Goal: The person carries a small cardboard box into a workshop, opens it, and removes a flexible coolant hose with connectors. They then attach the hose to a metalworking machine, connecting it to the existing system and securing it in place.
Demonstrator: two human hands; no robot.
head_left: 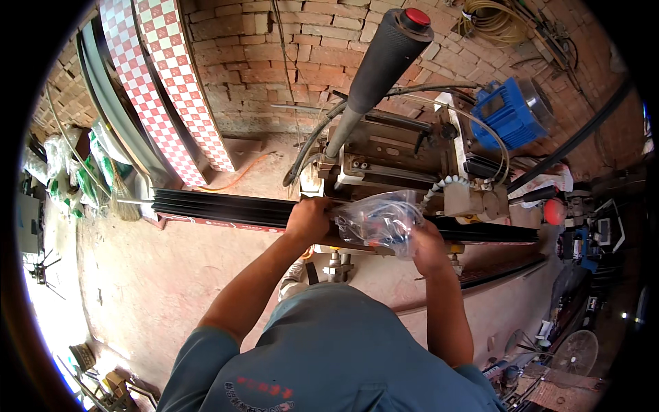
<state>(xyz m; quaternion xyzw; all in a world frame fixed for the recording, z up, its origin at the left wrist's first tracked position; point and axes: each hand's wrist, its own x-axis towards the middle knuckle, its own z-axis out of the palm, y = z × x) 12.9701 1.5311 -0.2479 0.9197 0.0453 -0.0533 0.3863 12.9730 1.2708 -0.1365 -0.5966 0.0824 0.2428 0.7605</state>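
A clear, crinkled plastic bag [376,218] stretches between my two hands over the machine's bed. Small parts inside it are blurred by the folds, with bits of blue and red showing. My left hand [309,218] is closed at the bag's left end, above a long black profile [220,207]. On the other side my right hand [428,246] grips the bag's right edge, fingers curled into the plastic. The black profile lies crosswise under the bag and comes out again beyond my right hand. Its side carries a red printed film.
A thick black lever handle [384,65] with a red button rises from the machine just beyond my hands. A blue motor [511,113] sits behind at the right. Checkered red-and-white boards [182,82] lean against the brick wall. A fan [575,353] stands lower right.
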